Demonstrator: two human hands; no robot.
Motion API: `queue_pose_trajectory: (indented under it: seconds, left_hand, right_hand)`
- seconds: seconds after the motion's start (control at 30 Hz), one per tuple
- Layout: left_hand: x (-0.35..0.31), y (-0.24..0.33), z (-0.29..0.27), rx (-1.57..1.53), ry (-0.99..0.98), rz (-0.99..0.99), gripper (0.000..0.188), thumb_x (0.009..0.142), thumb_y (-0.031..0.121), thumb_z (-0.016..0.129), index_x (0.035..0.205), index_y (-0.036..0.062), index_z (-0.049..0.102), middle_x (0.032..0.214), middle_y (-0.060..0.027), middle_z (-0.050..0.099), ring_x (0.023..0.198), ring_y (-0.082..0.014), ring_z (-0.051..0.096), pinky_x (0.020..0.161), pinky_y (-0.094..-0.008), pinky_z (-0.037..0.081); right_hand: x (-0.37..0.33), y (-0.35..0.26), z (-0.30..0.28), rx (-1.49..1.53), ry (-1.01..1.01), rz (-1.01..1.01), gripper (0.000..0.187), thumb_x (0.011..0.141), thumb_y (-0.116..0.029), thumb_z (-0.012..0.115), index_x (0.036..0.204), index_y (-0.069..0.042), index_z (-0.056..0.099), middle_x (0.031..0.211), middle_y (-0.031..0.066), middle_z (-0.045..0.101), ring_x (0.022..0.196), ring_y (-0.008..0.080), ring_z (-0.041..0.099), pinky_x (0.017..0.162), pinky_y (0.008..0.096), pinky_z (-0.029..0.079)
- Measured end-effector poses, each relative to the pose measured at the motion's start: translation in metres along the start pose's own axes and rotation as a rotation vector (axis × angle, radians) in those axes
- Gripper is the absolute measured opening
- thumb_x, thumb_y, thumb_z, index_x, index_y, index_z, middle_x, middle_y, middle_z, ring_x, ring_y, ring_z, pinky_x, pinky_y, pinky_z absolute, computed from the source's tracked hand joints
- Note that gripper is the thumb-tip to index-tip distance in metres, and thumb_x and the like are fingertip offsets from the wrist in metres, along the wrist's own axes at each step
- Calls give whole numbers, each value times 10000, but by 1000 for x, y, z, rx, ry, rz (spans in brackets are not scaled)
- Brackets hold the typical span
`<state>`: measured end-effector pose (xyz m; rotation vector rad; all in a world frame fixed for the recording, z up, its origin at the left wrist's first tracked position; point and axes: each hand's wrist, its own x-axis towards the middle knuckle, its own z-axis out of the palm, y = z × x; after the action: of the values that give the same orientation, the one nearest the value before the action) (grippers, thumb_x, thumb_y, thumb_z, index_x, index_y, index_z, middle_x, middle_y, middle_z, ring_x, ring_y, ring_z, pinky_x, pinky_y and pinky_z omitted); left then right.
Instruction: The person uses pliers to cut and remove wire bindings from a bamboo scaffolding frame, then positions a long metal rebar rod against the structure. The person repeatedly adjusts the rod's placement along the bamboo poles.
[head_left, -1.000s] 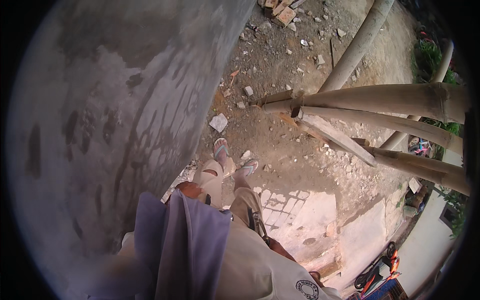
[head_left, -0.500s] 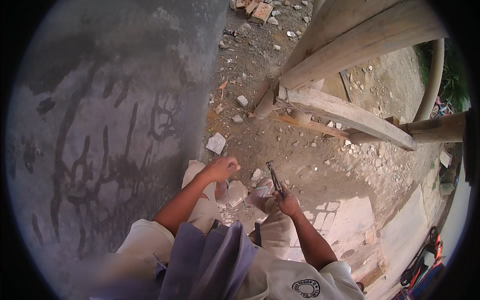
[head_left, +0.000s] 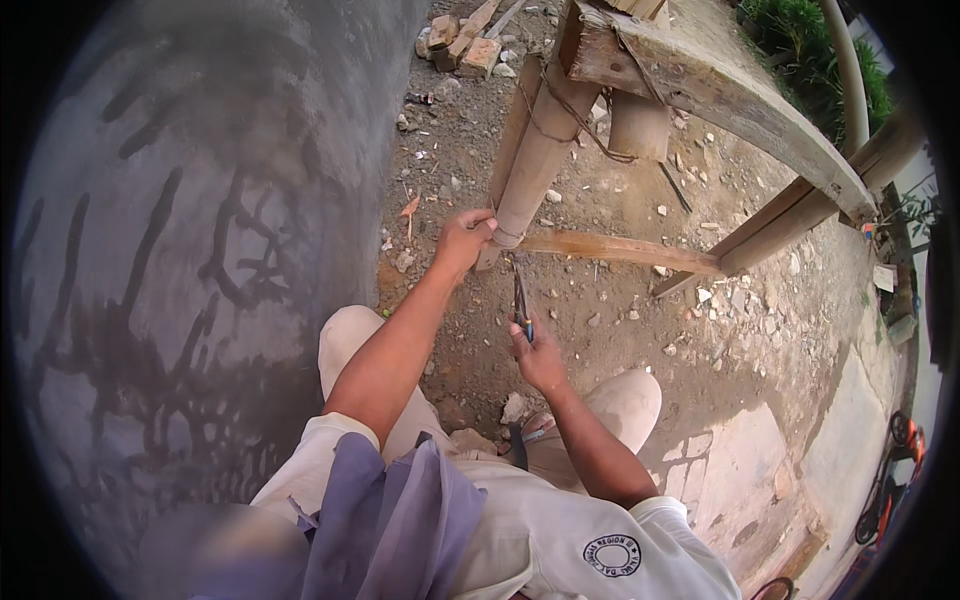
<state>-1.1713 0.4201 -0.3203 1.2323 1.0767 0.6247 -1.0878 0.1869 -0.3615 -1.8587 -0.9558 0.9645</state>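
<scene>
My left hand (head_left: 466, 240) has its curled fingers at the lower end of a narrow wooden plank (head_left: 508, 150), which runs alongside a round bamboo pole (head_left: 542, 150). Its thumb and fingertips press against the plank's edge; whether they also pinch the tie wire there is too small to tell. A loop of wire (head_left: 508, 238) circles the pole's bottom end. Lower and to the right, my right hand (head_left: 540, 358) is closed round the handles of pincers (head_left: 521, 297). Their jaws point up, just below the pole's foot, and seem apart from it.
A plastered grey wall (head_left: 200, 200) rises on the left. Thick timber (head_left: 720, 95), a low wooden crosspiece (head_left: 620, 248) and a slanting bamboo pole (head_left: 800, 210) frame the right. Rubble covers the dirt ground (head_left: 600, 330); broken bricks (head_left: 465, 50) lie at the back.
I have come closer to the wooden frame and crouched lower. My left hand has reached up to the plank's lower end. The pincers in my right hand have moved up near the pole's foot.
</scene>
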Motion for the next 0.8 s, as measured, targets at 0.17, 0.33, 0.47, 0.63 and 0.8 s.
queue_pose_trajectory:
  seconds: [0.17, 0.33, 0.47, 0.63, 0.8]
  left_hand:
    - [0, -13, -17, -88, -139, 0, 358, 927, 78, 671, 1281, 28, 666, 1172, -62, 674, 980, -141, 630, 831, -290, 508]
    - [16, -20, -37, -141, -340, -21, 379, 957, 79, 610, 1335, 65, 640, 1244, -56, 665, 1017, -137, 609, 859, -291, 495]
    - [12, -23, -65, -14, -348, -9, 395, 1016, 175, 552, 1397, 79, 591, 1272, -67, 658, 993, -149, 607, 876, -314, 507]
    - [-21, -35, -82, -182, -450, -266, 430, 1047, 327, 546, 1395, 76, 577, 1193, -43, 665, 977, -133, 605, 858, -330, 523]
    - [-30, -41, -74, -147, -386, -132, 428, 1049, 313, 549, 1407, 82, 582, 1210, -29, 668, 1031, -134, 625, 881, -325, 516]
  right_hand:
    - [-27, -24, 44, 493, -158, 256, 505, 1045, -267, 559, 1488, -69, 419, 1245, 85, 568, 1096, 199, 586, 871, 393, 592]
    - [-17, -59, 57, 418, -137, 293, 519, 1038, -242, 563, 1511, -100, 401, 1238, 81, 563, 1084, 203, 572, 859, 390, 590]
    - [16, -84, 72, 389, -96, 290, 534, 1031, -247, 568, 1528, -168, 389, 1269, 94, 558, 1103, 209, 556, 838, 392, 589]
    - [44, -130, 93, 433, 16, 344, 515, 1031, -242, 524, 1522, -189, 378, 1302, 125, 554, 1122, 234, 576, 730, 385, 614]
    - [48, -157, 96, 491, 43, 434, 494, 1024, -243, 521, 1494, -182, 383, 1278, 148, 554, 1054, 262, 604, 562, 360, 618]
